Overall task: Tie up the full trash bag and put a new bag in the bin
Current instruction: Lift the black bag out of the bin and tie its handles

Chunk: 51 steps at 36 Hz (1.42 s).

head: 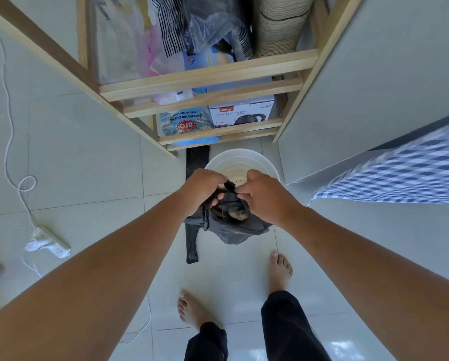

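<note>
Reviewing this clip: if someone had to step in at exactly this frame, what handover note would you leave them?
Left hand and right hand: both pinch the handles of the grey trash bag, which is out of the bin and low over the floor.
White bin: just beyond the hands, no liner visible in it.
Flat black bag: on the floor left of the bin, apparently the new liner.
Done: full bag out.
Left: finish the knot, the bag mouth still gapes; set the bag aside; line the bin.

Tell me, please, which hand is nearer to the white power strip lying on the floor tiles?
The left hand. The white power strip lies off to its left; the right hand is farther over, on the other side of the grey trash bag.
</note>
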{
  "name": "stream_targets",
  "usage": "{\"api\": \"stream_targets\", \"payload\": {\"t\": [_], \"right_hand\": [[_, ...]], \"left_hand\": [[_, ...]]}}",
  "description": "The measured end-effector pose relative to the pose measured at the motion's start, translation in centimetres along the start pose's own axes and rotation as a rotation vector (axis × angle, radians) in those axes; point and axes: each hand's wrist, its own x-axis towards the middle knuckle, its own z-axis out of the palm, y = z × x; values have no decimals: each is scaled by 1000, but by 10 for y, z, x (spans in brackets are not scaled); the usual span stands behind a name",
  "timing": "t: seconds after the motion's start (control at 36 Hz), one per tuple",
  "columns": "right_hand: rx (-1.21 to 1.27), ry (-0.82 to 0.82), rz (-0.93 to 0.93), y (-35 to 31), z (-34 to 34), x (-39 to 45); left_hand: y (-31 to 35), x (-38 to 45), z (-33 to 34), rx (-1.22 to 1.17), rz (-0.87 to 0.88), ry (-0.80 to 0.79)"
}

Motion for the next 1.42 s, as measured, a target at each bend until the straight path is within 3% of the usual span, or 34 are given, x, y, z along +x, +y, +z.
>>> {"api": "stream_targets", "payload": {"t": [0.14, 0.22, 0.31, 0.47, 0.53, 0.67, 0.81, 0.94, 1.0, 1.14, 1.28, 1.33, 1.42], "right_hand": [[1, -129, 100, 8, -11, 9], [191, -171, 206, 15, -22, 9], [589, -196, 375, 19, -27, 6], [1011, -23, 573, 13, -20, 5], [1056, -5, 610, 11, -19, 7], [1009, -6, 618, 9, -16, 6], [997, -1, 596, 9, -14, 5], [951, -42, 509, 17, -20, 0], [811, -55, 428, 27, -25, -4], [339, 17, 368, 67, -36, -23], [263, 38, 390, 82, -28, -33], [329, 38, 431, 82, -21, -35], [582, 17, 507, 76, -10, -40]], "left_hand": [[-4, -4, -16, 43, 202, -210], [-6, -4, -24, 248, 317, -132], [-8, -9, -25, 356, 345, -59], [1, -18, -5, 275, 276, -81], [-2, -19, -2, 300, 339, -102], [-5, -16, -4, 243, 315, -114], [-8, -12, -1, 387, 468, -23], [-6, -10, -8, 485, 481, 59], [-12, -8, -19, 511, 492, 117], [-44, -4, -68, 830, 381, 225], [-52, -12, -72, 585, 325, 167], [-47, -19, -68, 298, 331, 64], [-41, -31, -52, -276, 430, -213]]}}
